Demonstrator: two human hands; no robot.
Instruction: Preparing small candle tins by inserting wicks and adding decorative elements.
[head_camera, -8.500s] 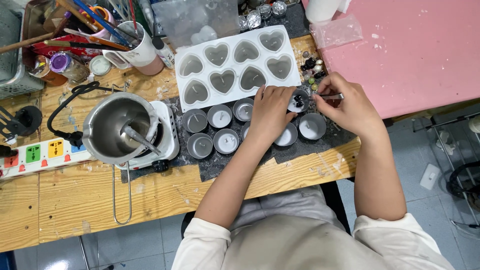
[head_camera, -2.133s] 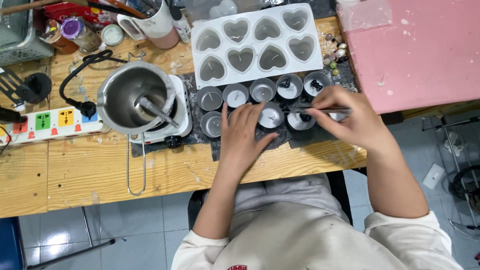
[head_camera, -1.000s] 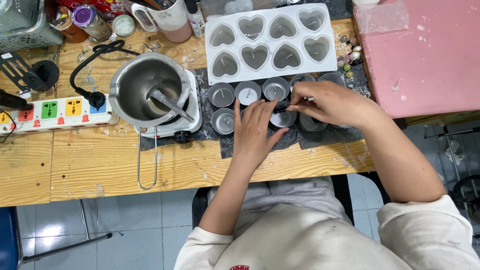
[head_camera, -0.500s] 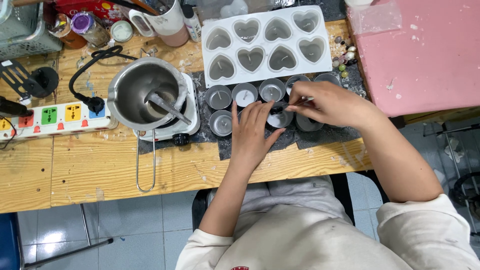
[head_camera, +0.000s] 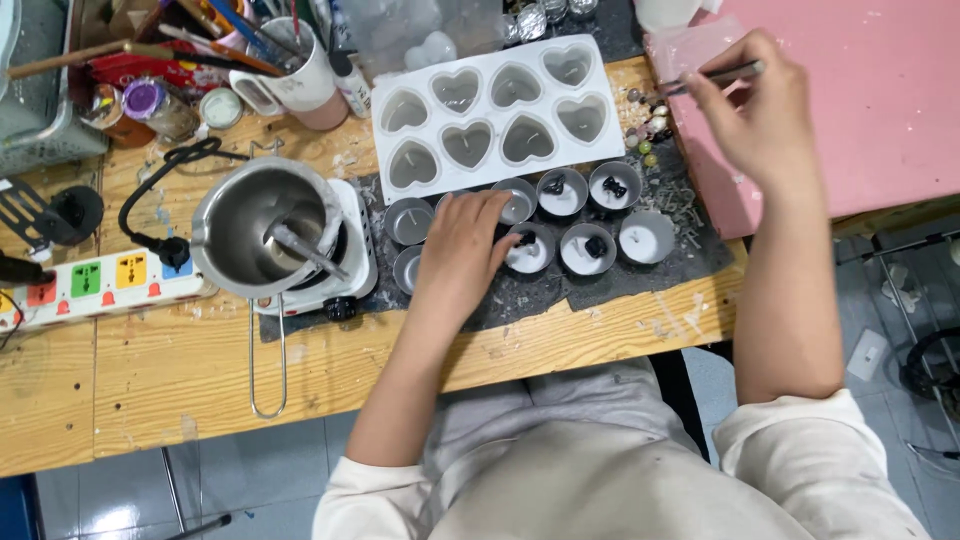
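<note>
Several small round metal cups (head_camera: 586, 249) of white wax sit in two rows on a dark mat (head_camera: 620, 280); some carry a small black piece on top. My left hand (head_camera: 460, 245) rests flat over the cups in the middle, its fingertips at one cup (head_camera: 527, 252). My right hand (head_camera: 755, 110) is raised over the pink board (head_camera: 860, 80) at the right and pinches thin metal tweezers (head_camera: 715, 76), whose tips point toward a cluster of small beads (head_camera: 645, 125). A white tray of heart-shaped moulds (head_camera: 495, 115) lies behind the cups.
A steel melting pot (head_camera: 262, 240) with a tool in it stands on a small hotplate (head_camera: 345, 265) at the left. A white power strip (head_camera: 95, 285) with coloured sockets lies further left. Jars, brushes and a white mug (head_camera: 300, 80) crowd the back left of the wooden table (head_camera: 150, 390).
My right hand has lifted away from the cups with the tweezers and swung up and right to the beads by the pink board. My left hand stays on the cups.
</note>
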